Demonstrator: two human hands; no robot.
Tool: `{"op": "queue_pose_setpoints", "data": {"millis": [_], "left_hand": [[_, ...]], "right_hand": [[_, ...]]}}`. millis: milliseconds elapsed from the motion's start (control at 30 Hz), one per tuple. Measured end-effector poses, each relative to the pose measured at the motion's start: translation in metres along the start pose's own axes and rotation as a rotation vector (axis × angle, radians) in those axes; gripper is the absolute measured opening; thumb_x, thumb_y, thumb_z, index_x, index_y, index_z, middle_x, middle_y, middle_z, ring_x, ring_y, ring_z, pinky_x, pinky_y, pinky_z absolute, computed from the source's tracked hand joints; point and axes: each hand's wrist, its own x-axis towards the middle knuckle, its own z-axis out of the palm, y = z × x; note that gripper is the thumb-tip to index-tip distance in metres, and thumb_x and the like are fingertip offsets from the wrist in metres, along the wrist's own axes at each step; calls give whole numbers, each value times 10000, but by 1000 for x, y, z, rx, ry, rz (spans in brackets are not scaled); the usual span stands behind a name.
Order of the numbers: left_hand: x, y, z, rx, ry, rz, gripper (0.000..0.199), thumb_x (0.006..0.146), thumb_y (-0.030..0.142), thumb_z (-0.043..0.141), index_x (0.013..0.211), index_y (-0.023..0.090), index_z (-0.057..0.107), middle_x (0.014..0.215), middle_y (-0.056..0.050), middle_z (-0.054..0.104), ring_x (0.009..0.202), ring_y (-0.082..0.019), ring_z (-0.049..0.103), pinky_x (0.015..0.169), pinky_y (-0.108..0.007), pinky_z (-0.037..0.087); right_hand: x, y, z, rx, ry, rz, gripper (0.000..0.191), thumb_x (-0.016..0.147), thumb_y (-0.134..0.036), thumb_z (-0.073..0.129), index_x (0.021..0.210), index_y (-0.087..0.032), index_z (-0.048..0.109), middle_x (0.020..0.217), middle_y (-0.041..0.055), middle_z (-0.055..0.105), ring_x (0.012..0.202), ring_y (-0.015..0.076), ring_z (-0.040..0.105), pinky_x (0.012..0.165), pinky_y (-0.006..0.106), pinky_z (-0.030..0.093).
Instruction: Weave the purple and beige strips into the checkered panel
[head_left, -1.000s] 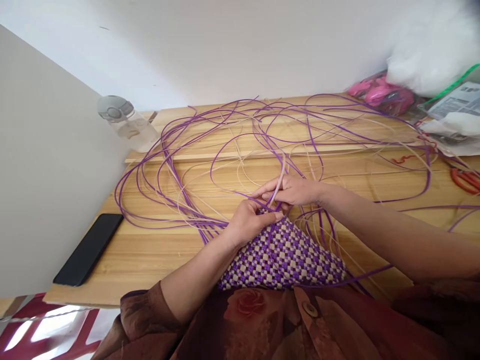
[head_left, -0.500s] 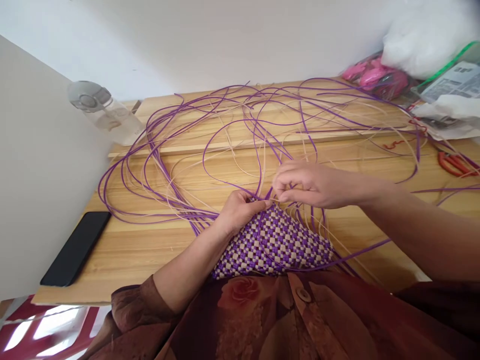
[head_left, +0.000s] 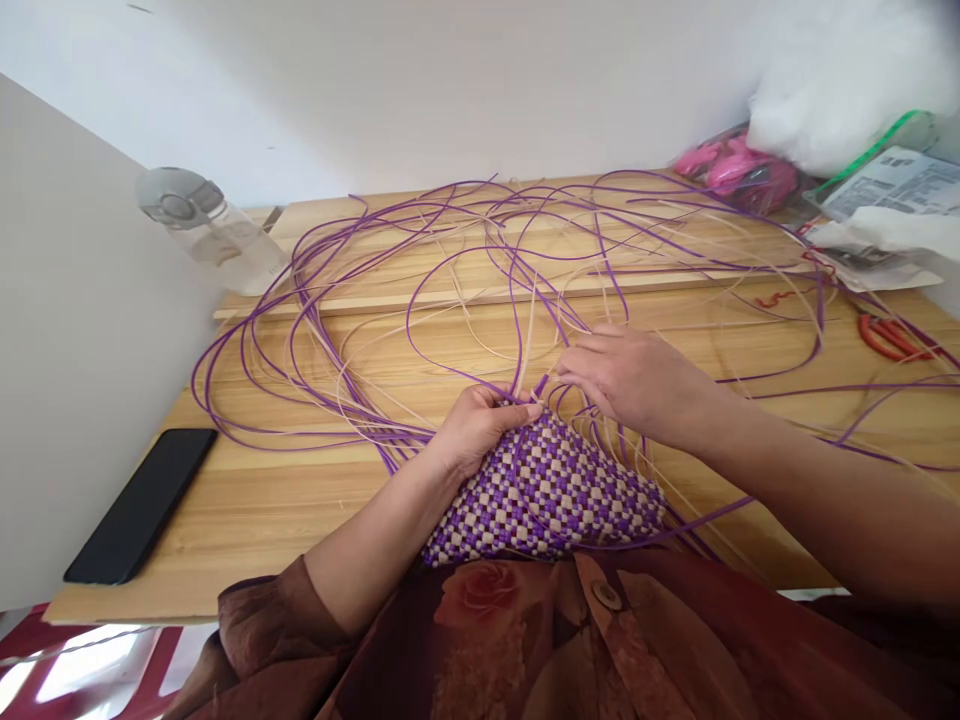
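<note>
A purple and beige woven piece [head_left: 566, 485] lies against my body at the table's near edge, its checkered weave narrowing toward the top. My left hand [head_left: 484, 420] pinches its upper edge, thumb on top near the point where strands come out. Just right of that point my right hand [head_left: 619, 375] has its fingers bent together around a thin beige strand; its fingertips are partly hidden. Long loose purple strands [head_left: 319, 330] and beige ones fan out from the weave over the table. A short purple strand end [head_left: 541, 384] sticks up between my hands.
On the wooden table [head_left: 262, 500] a black phone [head_left: 142, 505] lies at left, with a clear bottle [head_left: 214, 230] behind it. Red-handled pliers [head_left: 892, 338] rest at right. Pink items in a bag [head_left: 739, 170] and a white plastic bag [head_left: 847, 90] sit in the back right corner.
My right hand has shifted slightly right, and its back has turned more upward. My left hand keeps its hold on the weave. The view has tilted a little.
</note>
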Motion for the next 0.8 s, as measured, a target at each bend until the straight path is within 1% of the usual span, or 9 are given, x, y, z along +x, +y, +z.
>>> {"op": "queue_pose_setpoints", "data": {"millis": [67, 167, 300, 433, 500, 600, 667, 700, 800], "left_hand": [[-1, 0, 0, 6, -3, -3, 296, 521, 278, 885, 728, 125, 739, 663, -18, 690, 575, -101, 566, 640, -249, 421], [-1, 1, 0, 15, -5, 3, 291, 529, 276, 878, 736, 129, 735, 680, -23, 699, 598, -113, 588, 664, -258, 439], [0, 0, 2, -3, -2, 92, 368, 534, 235, 871, 863, 152, 729, 760, -15, 719, 685, -127, 626, 745, -270, 463], [0, -1, 5, 21, 35, 108, 292, 538, 254, 872, 731, 144, 681, 671, 8, 679, 613, -96, 579, 665, -234, 434], [-1, -2, 5, 28, 27, 94, 286, 563, 292, 868, 700, 142, 667, 645, 13, 662, 589, -85, 560, 632, -222, 416], [-1, -3, 5, 23, -21, 55, 304, 603, 349, 853, 755, 136, 699, 668, -4, 675, 606, -99, 580, 633, -230, 422], [0, -2, 5, 16, -44, 11, 321, 600, 360, 854, 774, 128, 717, 671, -20, 686, 609, -112, 593, 627, -237, 426], [0, -2, 5, 12, -44, -18, 320, 590, 355, 857, 765, 123, 722, 667, -29, 690, 604, -118, 595, 619, -240, 428], [2, 1, 7, -19, -6, -90, 279, 556, 315, 857, 690, 113, 720, 644, -42, 690, 569, -124, 583, 589, -249, 428]], "right_hand": [[-7, -13, -7, 59, -33, 63, 224, 934, -242, 443, 861, -157, 636, 841, 95, 661, 793, 208, 552, 708, 311, 327], [-13, -24, -10, 319, -135, 150, 195, 929, -273, 455, 821, -183, 590, 731, 19, 626, 660, 145, 522, 623, 277, 309], [-17, -26, 4, 569, -202, 218, 179, 916, -277, 454, 786, -182, 532, 693, -10, 562, 635, 120, 499, 597, 248, 334], [-21, -29, 22, 881, -209, 455, 179, 944, -327, 397, 903, -192, 506, 695, -19, 541, 582, 116, 550, 540, 233, 387], [-20, -34, 30, 983, -172, 542, 221, 957, -384, 382, 898, -198, 488, 647, -35, 505, 525, 114, 528, 499, 233, 380], [-18, -40, 41, 1022, 23, 506, 244, 929, -390, 468, 794, -189, 496, 639, -41, 454, 554, 94, 456, 536, 228, 355], [-17, -44, 47, 1117, 134, 490, 253, 901, -352, 515, 719, -179, 483, 644, -43, 422, 577, 83, 394, 556, 224, 322], [-17, -45, 49, 1189, 153, 500, 255, 889, -333, 527, 694, -177, 472, 632, -47, 402, 570, 80, 361, 550, 225, 301], [-20, -50, 50, 1364, 135, 523, 250, 868, -296, 539, 667, -179, 449, 588, -62, 339, 534, 76, 281, 522, 235, 241]]}}
